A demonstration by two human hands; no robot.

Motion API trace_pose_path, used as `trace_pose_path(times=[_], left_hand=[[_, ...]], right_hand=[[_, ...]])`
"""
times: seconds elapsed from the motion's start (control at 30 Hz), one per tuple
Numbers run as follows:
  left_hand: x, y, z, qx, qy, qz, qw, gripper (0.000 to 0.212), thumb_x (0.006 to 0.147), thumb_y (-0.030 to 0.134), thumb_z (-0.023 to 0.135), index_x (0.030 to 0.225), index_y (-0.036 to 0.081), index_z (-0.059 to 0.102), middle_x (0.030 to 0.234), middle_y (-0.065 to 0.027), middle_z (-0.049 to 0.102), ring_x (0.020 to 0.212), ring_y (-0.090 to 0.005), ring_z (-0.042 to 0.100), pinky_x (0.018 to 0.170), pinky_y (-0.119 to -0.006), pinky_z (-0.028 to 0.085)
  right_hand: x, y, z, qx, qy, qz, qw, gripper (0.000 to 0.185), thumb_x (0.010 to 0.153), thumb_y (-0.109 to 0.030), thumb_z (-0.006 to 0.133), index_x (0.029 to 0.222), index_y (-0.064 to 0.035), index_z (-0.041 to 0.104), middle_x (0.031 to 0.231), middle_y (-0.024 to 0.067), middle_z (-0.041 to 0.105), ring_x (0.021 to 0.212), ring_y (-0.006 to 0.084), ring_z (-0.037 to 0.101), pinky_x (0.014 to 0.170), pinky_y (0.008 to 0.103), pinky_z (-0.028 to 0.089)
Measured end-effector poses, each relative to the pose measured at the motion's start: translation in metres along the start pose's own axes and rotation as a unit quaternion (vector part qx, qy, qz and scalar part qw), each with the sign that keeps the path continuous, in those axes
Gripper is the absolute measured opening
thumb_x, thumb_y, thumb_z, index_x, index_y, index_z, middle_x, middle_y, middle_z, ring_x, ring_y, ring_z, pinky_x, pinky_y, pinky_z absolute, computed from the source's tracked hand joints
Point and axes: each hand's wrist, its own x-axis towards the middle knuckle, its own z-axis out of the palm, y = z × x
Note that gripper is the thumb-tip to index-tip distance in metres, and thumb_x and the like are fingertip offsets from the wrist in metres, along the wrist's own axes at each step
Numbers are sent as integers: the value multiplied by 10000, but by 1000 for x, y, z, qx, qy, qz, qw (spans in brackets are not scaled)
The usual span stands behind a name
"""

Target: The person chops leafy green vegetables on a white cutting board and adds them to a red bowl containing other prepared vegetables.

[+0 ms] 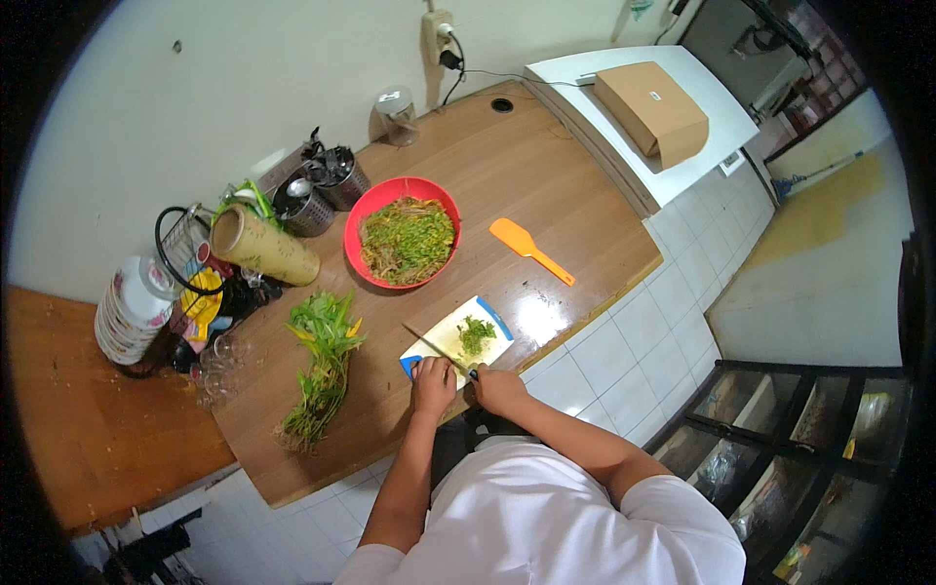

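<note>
My right hand (pixel 500 390) grips the handle of a kitchen knife (pixel 436 346), whose blade lies slantwise over a white cutting board (pixel 442 338) with blue ends. Curled fingers of my left hand (pixel 435 382) rest at the board's near left part, close to the blade; whatever may be under them is hidden. Beyond the knife, a small heap of chopped greens (pixel 476 335) sits on the board. To the left lies a bunch of leafy greens (pixel 322 365) with roots attached. A red bowl (pixel 353 257) behind the board holds many cut greens and stems.
An orange spatula (pixel 531 251) lies right of the bowl. Along the wall stand metal utensil holders (pixel 307 213), a clear jar (pixel 397 117), a yellowish cylinder (pixel 267 246), stacked plates (pixel 131 314) and glasses (pixel 219 365). A cardboard box (pixel 647 110) rests on a white surface.
</note>
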Motion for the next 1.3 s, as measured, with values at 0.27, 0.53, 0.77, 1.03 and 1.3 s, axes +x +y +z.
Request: trace_pose_path(times=[0.27, 0.53, 0.77, 1.03, 1.3], left_hand=[[-4, -6, -2, -42, 23, -8, 999, 97, 845, 102, 644, 925, 54, 619, 944, -148, 608, 963, -364, 570, 909, -493, 419], [-6, -9, 0, -35, 47, 4, 998, 107, 838, 101, 654, 933, 61, 626, 936, -148, 626, 943, -371, 581, 884, -489, 436], [-8, -7, -2, -47, 56, 14, 997, 92, 868, 105, 647, 950, 67, 634, 959, -142, 626, 963, -364, 575, 897, -474, 437], [-13, -9, 7, 34, 56, -4, 998, 141, 900, 187, 677, 936, 64, 617, 946, -141, 596, 939, -360, 564, 867, -474, 451], [-13, -14, 10, 12, 74, 19, 997, 122, 901, 158, 659, 950, 56, 613, 952, -147, 588, 937, -369, 559, 866, -482, 447]], right_hand=[[-10, 4, 24, 15, 10, -1, 1000, 355, 996, -327, 514, 1091, 7, 585, 882, 290, 691, 816, 454, 692, 747, 547, 544], [-4, 6, 31, 38, 69, -30, 996, 321, 995, -334, 520, 1033, -16, 544, 817, 273, 680, 765, 466, 675, 691, 559, 533], [4, 17, 19, 10, 99, 5, 995, 332, 988, -345, 534, 1049, -19, 537, 795, 265, 680, 723, 459, 675, 654, 558, 533], [-3, 25, 22, -7, 72, -48, 996, 358, 992, -388, 531, 1056, -36, 544, 805, 272, 678, 750, 460, 671, 650, 557, 531], [-3, 35, 19, 25, 118, -13, 993, 362, 993, -417, 527, 1046, -59, 549, 786, 255, 680, 740, 463, 671, 654, 566, 526]])
